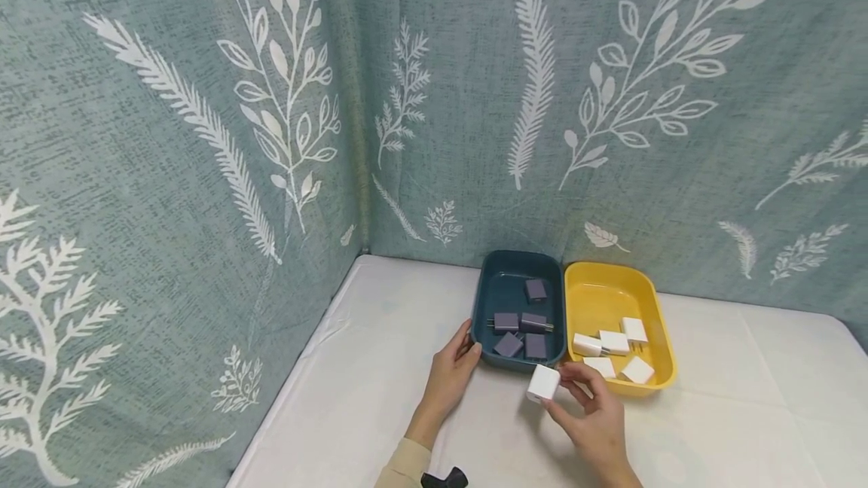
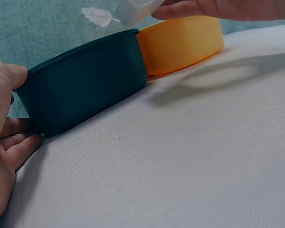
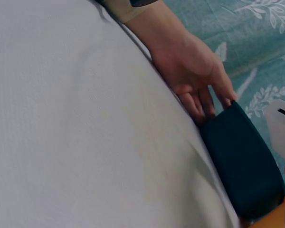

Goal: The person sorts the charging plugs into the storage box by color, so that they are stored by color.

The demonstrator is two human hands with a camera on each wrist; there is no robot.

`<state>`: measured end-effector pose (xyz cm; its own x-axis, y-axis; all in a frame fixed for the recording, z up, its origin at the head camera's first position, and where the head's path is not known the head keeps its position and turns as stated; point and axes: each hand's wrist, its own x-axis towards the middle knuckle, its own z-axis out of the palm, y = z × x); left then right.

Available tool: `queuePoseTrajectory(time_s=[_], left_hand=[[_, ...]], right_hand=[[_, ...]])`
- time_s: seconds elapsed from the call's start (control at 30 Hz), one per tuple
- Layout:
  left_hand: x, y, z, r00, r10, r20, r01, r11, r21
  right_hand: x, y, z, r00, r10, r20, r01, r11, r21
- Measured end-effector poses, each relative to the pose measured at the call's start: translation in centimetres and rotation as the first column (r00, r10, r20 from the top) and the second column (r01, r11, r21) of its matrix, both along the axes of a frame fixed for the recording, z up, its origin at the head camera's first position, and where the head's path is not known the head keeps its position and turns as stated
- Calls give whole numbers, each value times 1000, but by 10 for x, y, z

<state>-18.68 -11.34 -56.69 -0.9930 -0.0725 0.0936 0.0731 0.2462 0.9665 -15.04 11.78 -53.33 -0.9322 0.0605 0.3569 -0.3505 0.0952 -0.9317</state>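
Note:
In the head view, my right hand (image 1: 597,420) pinches a white USB wall charger (image 1: 543,383) between thumb and fingertips, just in front of where the two bins meet. A small dark port shows in the charger's end in the right wrist view. My left hand (image 1: 450,371) holds the near left corner of the dark blue bin (image 1: 477,322), its thumb at the rim and its fingers along the outer side. Inside that bin lie several dark purple chargers (image 1: 535,346). Beside it, the yellow bin (image 1: 667,352) contains several white chargers (image 1: 637,370).
Both bins stand side by side on a white cloth-covered table (image 1: 400,307), close to the back curtain (image 1: 447,96) with white leaf prints. More curtain borders the table's left side. A black strap piece (image 1: 444,479) shows near the left sleeve (image 1: 404,465).

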Motion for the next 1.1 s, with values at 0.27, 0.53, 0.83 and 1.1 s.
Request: queuePoseTrajectory(time_s=[0.27,0.53,0.83,1.1], left_hand=[[5,3,14,1000,1,8,-1,1000,-7],[15,5,40,999,-22,22,22,1000,4],[16,6,39,999,-24,23,24,1000,15],[14,6,37,999,-23,24,22,1000,21]], right_hand=[[-3,5,4,996,-35,82,30,998,62],[-6,9,8,989,-71,129,59,993,100],[-15,14,13,988,-112,108,106,992,62],[-20,19,15,982,-140,127,134,989,53]])
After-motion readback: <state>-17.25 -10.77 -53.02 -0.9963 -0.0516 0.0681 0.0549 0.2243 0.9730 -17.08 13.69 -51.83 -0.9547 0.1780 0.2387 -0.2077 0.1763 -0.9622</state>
